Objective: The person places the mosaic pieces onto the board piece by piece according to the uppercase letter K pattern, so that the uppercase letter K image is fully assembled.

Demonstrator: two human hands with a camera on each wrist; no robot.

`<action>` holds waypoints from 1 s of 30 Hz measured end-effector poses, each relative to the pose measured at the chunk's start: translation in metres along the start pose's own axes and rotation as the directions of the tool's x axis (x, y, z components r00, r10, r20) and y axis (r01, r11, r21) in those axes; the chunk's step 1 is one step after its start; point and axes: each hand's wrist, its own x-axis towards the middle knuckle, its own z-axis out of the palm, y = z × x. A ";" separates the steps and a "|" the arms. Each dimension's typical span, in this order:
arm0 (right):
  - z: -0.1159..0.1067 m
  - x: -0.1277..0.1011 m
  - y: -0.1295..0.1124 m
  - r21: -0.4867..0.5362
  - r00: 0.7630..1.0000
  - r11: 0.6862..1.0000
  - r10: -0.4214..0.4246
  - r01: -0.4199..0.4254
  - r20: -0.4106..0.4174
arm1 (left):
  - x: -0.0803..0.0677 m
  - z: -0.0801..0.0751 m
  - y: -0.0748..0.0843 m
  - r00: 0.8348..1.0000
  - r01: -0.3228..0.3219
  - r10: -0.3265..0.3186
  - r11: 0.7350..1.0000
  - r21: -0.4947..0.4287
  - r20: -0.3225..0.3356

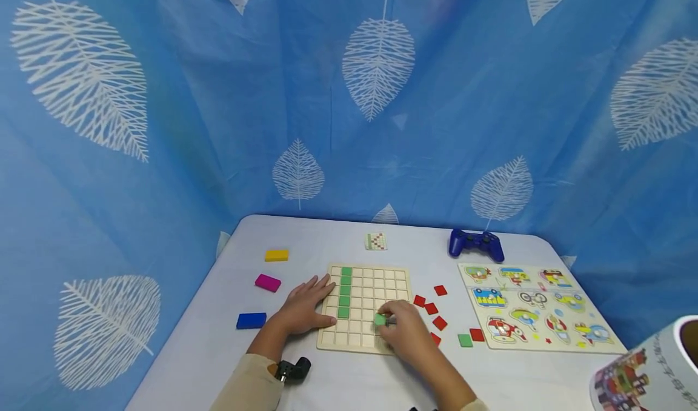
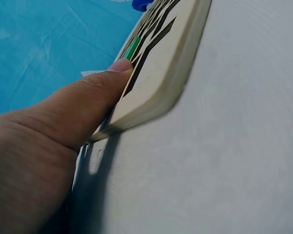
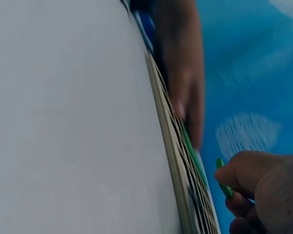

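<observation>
A pale wooden grid board lies on the white table, with a column of green tiles set in its left part. My left hand rests flat on the board's left edge with straight fingers; in the left wrist view the thumb presses the board's side. My right hand hovers over the board's lower right cells and pinches a green tile, seen edge-on as a green tile in the right wrist view above the board.
Loose red tiles and one green tile lie right of the board. A vehicle puzzle, blue game controller, small pattern card, yellow, magenta and blue blocks, and a printed cup stand around.
</observation>
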 end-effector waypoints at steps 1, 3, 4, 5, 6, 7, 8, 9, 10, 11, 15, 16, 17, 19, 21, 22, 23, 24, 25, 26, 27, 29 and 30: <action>0.010 0.004 -0.010 0.011 0.999 0.999 -0.034 0.034 0.034 | 0.000 0.000 -0.001 1.000 -0.004 0.004 1.000 0.006 0.000; 0.027 0.011 -0.026 0.017 0.992 0.997 -0.083 0.082 0.094 | 0.001 0.001 -0.002 1.000 -0.017 0.017 1.000 0.012 -0.001; 0.033 0.013 -0.032 0.010 0.988 0.995 -0.103 0.102 0.113 | 0.002 0.002 -0.003 1.000 -0.022 0.022 1.000 0.019 -0.001; 0.038 0.016 -0.037 0.000 0.985 0.993 -0.116 0.117 0.124 | 0.003 0.002 -0.003 1.000 -0.026 0.026 0.999 0.023 -0.002; 0.043 0.018 -0.041 -0.017 0.984 0.992 -0.123 0.126 0.126 | 0.003 0.002 -0.003 1.000 -0.029 0.029 0.999 0.026 0.000; 0.046 0.019 -0.044 -0.033 0.984 0.991 -0.128 0.133 0.123 | 0.003 0.003 -0.003 1.000 -0.031 0.031 0.999 0.025 -0.002; 0.049 0.020 -0.046 -0.051 0.985 0.989 -0.131 0.138 0.117 | 0.004 0.003 -0.003 1.000 -0.031 0.031 0.999 0.024 -0.001; 0.051 0.021 -0.048 -0.067 0.985 0.988 -0.131 0.139 0.109 | 0.004 0.003 -0.003 1.000 -0.031 0.032 0.999 0.026 -0.001; 0.052 0.021 -0.049 -0.079 0.986 0.987 -0.133 0.141 0.100 | 0.003 0.002 -0.004 0.999 -0.033 0.033 0.999 0.030 -0.002; 0.054 0.020 -0.049 -0.089 0.987 0.987 -0.126 0.134 0.095 | 0.003 0.002 -0.004 1.000 -0.031 0.031 0.999 0.032 -0.002; 0.055 0.017 -0.052 -0.094 0.989 0.987 -0.124 0.132 0.083 | 0.001 0.001 -0.005 1.000 -0.030 0.031 0.998 0.054 -0.002; 0.055 0.017 -0.052 -0.095 0.988 0.986 -0.128 0.136 0.083 | 0.000 0.000 -0.005 0.999 -0.035 0.035 0.998 0.050 -0.004; 0.055 0.017 -0.052 -0.096 0.988 0.985 -0.132 0.140 0.085 | 0.000 0.000 -0.005 0.999 -0.034 0.034 0.998 0.052 -0.001; 0.053 0.016 -0.051 -0.094 0.985 0.983 -0.146 0.155 0.095 | 0.000 -0.001 -0.006 0.999 -0.040 0.040 0.998 0.046 -0.002; 0.050 0.016 -0.048 -0.083 0.981 0.982 -0.158 0.168 0.111 | 0.000 -0.001 -0.006 0.999 -0.042 0.042 0.998 0.042 0.000; 0.046 0.015 -0.045 -0.075 0.980 0.982 -0.167 0.175 0.111 | 0.000 -0.001 -0.006 0.999 -0.045 0.045 0.998 0.034 -0.001; 0.040 0.014 -0.041 -0.067 0.980 0.982 -0.168 0.176 0.112 | 0.000 -0.001 -0.006 0.999 -0.042 0.042 0.999 0.031 0.002; 0.033 0.014 -0.035 -0.058 0.980 0.983 -0.166 0.173 0.108 | 0.000 -0.001 -0.006 0.999 -0.045 0.045 0.999 0.024 0.001; 0.023 0.012 -0.027 -0.053 0.983 0.986 -0.155 0.161 0.102 | 0.000 -0.001 -0.006 0.999 -0.044 0.043 0.999 0.024 0.003; 0.012 0.011 -0.018 -0.051 0.986 0.989 -0.134 0.139 0.097 | -0.001 -0.001 -0.006 0.999 -0.045 0.045 0.999 0.019 0.001; -0.001 0.009 -0.007 -0.053 0.989 0.992 -0.105 0.111 0.102 | 0.000 -0.001 -0.006 0.999 -0.045 0.045 0.999 0.012 0.000; -0.031 0.003 0.017 -0.081 0.991 0.996 -0.022 0.033 0.134 | 0.000 0.000 -0.005 0.999 -0.041 0.041 0.999 0.006 0.001; -0.045 -0.001 0.030 -0.110 0.988 0.994 0.024 -0.007 0.153 | 0.000 0.001 -0.006 0.999 -0.039 0.039 0.999 0.008 0.001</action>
